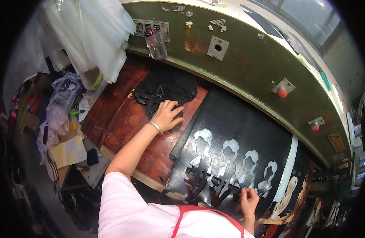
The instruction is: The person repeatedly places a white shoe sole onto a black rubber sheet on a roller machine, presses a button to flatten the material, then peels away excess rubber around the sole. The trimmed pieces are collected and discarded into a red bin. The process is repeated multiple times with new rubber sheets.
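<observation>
My left hand reaches out over a pile of black cut pieces, palm down with the fingers apart, touching the pieces at the pile's near end. To its right lies a black sheet with several curved cutouts, through which a pale, shiny surface shows. The sheet's near edge is cut into ragged strips. My right hand is at that edge, thumb and fingers pinched together. What it pinches, if anything, is too small to make out.
A reddish-brown board lies beneath the pile. Behind stands a green machine beam with red buttons and a clear pen cup. Plastic sheeting hangs at the far left, above clutter and a yellowish paper.
</observation>
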`<act>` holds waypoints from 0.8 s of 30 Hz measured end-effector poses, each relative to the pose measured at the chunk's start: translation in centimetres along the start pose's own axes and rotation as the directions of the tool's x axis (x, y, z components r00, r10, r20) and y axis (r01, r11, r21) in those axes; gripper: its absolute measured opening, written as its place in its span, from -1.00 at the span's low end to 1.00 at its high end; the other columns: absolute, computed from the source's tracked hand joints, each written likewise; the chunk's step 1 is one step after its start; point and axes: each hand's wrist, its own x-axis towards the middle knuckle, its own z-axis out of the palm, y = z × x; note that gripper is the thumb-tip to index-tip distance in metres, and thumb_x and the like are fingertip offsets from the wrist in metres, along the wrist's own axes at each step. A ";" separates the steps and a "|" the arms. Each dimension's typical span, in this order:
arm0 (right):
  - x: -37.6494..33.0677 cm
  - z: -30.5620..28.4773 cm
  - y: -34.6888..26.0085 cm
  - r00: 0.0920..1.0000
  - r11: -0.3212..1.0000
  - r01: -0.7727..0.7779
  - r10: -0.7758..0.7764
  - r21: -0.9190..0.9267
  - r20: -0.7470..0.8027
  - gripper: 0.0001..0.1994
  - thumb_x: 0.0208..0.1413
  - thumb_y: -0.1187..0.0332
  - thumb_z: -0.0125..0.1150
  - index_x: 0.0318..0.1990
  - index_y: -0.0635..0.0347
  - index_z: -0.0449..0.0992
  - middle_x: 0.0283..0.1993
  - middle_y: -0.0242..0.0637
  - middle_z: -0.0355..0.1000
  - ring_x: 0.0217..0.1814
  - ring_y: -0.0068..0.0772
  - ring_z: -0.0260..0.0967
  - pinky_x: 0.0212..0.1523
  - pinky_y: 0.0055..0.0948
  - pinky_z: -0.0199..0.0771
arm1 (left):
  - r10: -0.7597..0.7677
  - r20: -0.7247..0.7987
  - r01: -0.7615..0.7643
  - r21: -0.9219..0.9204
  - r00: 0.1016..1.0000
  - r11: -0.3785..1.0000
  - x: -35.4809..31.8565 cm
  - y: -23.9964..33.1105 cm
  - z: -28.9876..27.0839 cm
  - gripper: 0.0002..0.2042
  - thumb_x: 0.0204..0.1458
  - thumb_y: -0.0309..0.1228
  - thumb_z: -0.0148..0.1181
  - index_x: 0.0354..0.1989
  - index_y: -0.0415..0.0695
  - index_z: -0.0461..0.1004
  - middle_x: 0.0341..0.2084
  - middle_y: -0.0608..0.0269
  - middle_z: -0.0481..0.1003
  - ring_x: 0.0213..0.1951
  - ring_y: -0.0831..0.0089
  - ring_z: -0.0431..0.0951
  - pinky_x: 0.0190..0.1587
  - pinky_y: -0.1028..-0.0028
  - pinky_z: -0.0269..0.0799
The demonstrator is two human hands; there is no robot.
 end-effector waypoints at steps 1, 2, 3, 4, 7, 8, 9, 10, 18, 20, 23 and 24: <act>0.4 -0.9 0.7 0.996 0.999 0.005 -0.009 -0.043 -0.090 -0.85 0.15 0.44 0.23 -0.43 0.29 0.47 -0.57 -0.41 0.42 -0.53 -0.68 0.31 -0.48 -0.59 0.30 | 0.056 0.003 -0.056 0.062 0.998 0.997 0.3 0.7 -0.7 -0.54 -0.11 -0.26 0.34 0.01 -0.11 0.49 -0.03 0.11 0.37 -0.13 0.13 0.40 0.07 0.16 0.27; 0.7 -2.0 1.6 0.989 0.999 0.015 -0.020 -0.040 -0.146 -0.84 0.15 0.43 0.23 -0.43 0.29 0.46 -0.57 -0.41 0.40 -0.51 -0.67 0.30 -0.47 -0.57 0.30 | 0.074 0.009 -0.075 0.066 0.997 0.995 0.4 2.0 -1.3 -0.48 -0.10 -0.14 0.31 0.03 -0.17 0.46 -0.04 0.09 0.39 -0.08 0.08 0.40 0.15 0.08 0.19; 1.1 -3.5 2.7 0.965 0.995 0.013 -0.037 -0.095 -0.259 -0.83 0.15 0.42 0.23 -0.44 0.29 0.45 -0.56 -0.40 0.39 -0.50 -0.64 0.29 -0.46 -0.54 0.29 | 0.109 -0.035 -0.109 0.004 0.993 0.994 0.5 3.8 -1.6 -0.49 -0.09 -0.17 0.31 0.03 -0.18 0.45 -0.04 0.06 0.40 -0.04 0.07 0.40 0.17 0.07 0.19; 1.4 -5.1 4.0 0.929 0.990 -0.025 -0.027 -0.136 -0.370 -0.82 0.15 0.41 0.23 -0.45 0.29 0.45 -0.56 -0.39 0.37 -0.49 -0.62 0.28 -0.46 -0.52 0.29 | 0.117 -0.049 -0.121 -0.064 0.992 0.991 0.5 5.7 -1.6 -0.51 -0.08 -0.20 0.31 0.03 -0.19 0.45 -0.04 0.03 0.41 0.01 0.06 0.40 0.19 0.07 0.19; 1.1 -9.9 8.8 0.815 0.916 -0.179 -0.066 -0.358 -0.576 -0.87 0.10 0.42 0.22 -0.36 0.32 0.44 -0.38 -0.16 0.42 -0.36 -0.28 0.35 -0.30 -0.34 0.35 | 0.173 0.049 -0.151 -0.297 0.984 0.943 0.4 11.0 0.3 -0.51 -0.08 -0.29 0.31 0.05 -0.20 0.42 -0.02 -0.03 0.42 0.10 0.02 0.37 0.25 0.05 0.17; 0.6 -11.3 10.5 0.783 0.847 -0.307 -0.034 -0.434 -0.621 -0.87 0.08 0.45 0.21 -0.29 0.33 0.45 -0.27 -0.06 0.44 -0.26 -0.13 0.38 -0.19 -0.27 0.38 | 0.205 0.056 -0.177 -0.322 0.977 0.930 0.6 12.2 1.5 -0.50 -0.10 -0.34 0.32 0.06 -0.20 0.40 0.01 -0.03 0.41 0.11 0.00 0.37 0.24 0.05 0.18; 0.0 -12.4 12.1 0.747 0.799 -0.281 -0.166 -0.532 -0.644 -0.79 0.04 0.43 0.22 -0.18 0.33 0.44 -0.15 0.04 0.40 -0.13 0.00 0.34 -0.07 -0.17 0.33 | 0.140 0.137 -0.110 -0.209 0.981 0.972 1.1 12.7 2.8 -0.51 -0.10 -0.35 0.31 0.07 -0.16 0.40 0.07 -0.03 0.37 0.15 -0.01 0.33 0.25 0.05 0.17; -0.8 -13.2 13.6 0.703 0.736 -0.306 -0.253 -0.604 -0.664 -0.69 0.01 0.41 0.22 -0.08 0.33 0.44 -0.02 0.15 0.36 0.00 0.13 0.29 0.05 -0.08 0.29 | 0.025 0.191 -0.002 -0.118 0.981 0.993 1.4 13.0 4.1 -0.49 -0.05 -0.27 0.29 0.12 -0.07 0.39 0.16 0.00 0.30 0.24 0.03 0.23 0.29 -0.04 0.06; -3.8 -16.6 17.2 0.693 0.811 -0.418 -0.006 -0.409 -0.721 -0.23 -0.14 0.01 0.40 0.22 0.20 0.31 0.17 0.26 0.23 0.21 0.30 0.15 0.21 0.07 0.18 | -0.123 0.425 0.045 0.189 0.897 0.981 2.5 10.8 7.3 -0.43 0.14 -0.26 0.04 0.34 -0.13 0.17 0.35 -0.16 0.06 0.37 -0.11 0.01 0.36 -0.12 -0.18; -3.2 -17.5 17.3 0.749 0.826 -0.395 0.035 -0.403 -0.662 -0.09 -0.28 -0.01 0.48 0.29 0.16 0.25 0.31 0.33 0.04 0.41 0.40 -0.15 0.39 0.10 -0.03 | -0.075 0.417 0.006 0.164 0.906 0.986 1.6 11.4 6.5 -0.45 0.21 -0.25 -0.07 0.37 -0.16 0.12 0.38 -0.15 0.00 0.39 -0.12 -0.04 0.38 -0.05 -0.19; -2.4 -19.0 17.9 0.828 0.847 -0.318 0.030 -0.426 -0.560 -0.03 -0.34 0.02 0.50 0.32 0.10 0.22 0.33 0.38 -0.04 0.43 0.48 -0.24 0.41 0.12 -0.07 | 0.082 0.342 -0.179 0.261 0.936 0.948 -0.9 13.6 5.0 -0.48 0.22 -0.20 -0.07 0.31 -0.18 0.20 0.29 -0.21 0.14 0.30 -0.16 0.12 0.32 0.00 0.01; -2.1 -19.2 18.0 0.831 0.863 -0.270 -0.015 -0.427 -0.557 -0.01 -0.36 0.02 0.51 0.33 0.09 0.21 0.33 0.39 -0.06 0.42 0.51 -0.25 0.41 0.14 -0.08 | 0.184 0.261 -0.260 0.295 0.948 0.919 -2.4 14.6 4.4 -0.51 0.21 -0.16 -0.03 0.25 -0.16 0.31 0.21 -0.24 0.28 0.22 -0.16 0.28 0.27 0.03 0.17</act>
